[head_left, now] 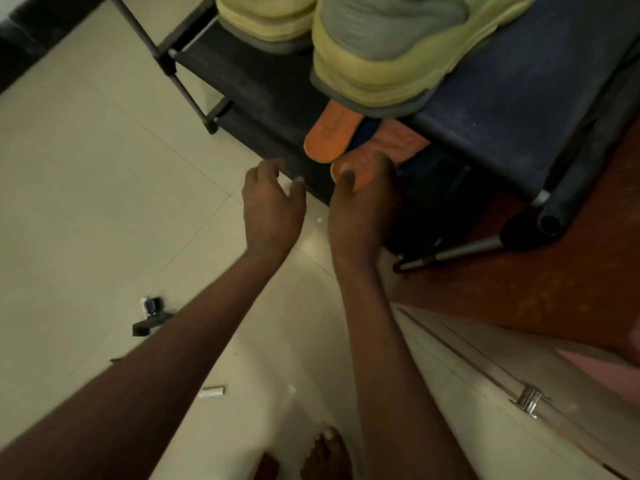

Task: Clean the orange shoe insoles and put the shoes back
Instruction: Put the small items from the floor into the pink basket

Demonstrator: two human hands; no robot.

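Standing barefoot on the tiled floor [86,202], with a foot [325,452] showing nearest and two small bits of litter lying well behind the hands: a white cylinder [212,391] and a black object [150,315], too blurred to name.

Reaching forward with both arms. Right hand [363,206] pinching the near end of one orange insole [391,140], thumb on top and fingers curled under its edge, so this grip is clamped on the insole. Left hand [272,202] hovering just left of that grip, fingers loosely bent and apart, holding nothing, close to the rack's front edge.

Just beyond and left of the right grip, a second orange insole [330,133] lying on the dark shelf [263,98] of the shoe rack [519,116], its far end tucked under the heel of a yellow-green shoe [391,53]. Farther left, the other shoe [266,15] of the pair sitting on the same rack. Both insoles are out of the shoes.

Judging the step as drawing the insoles off the shelf for cleaning, or gathering them. Doing it well probably means pulling the held insole straight back toward the body, keeping it flat to avoid creasing the foam. Bringing the free hand onto the second insole next, and lifting or steadying the shoe heel first, since dragging from beneath could tip the shoe off the rack.
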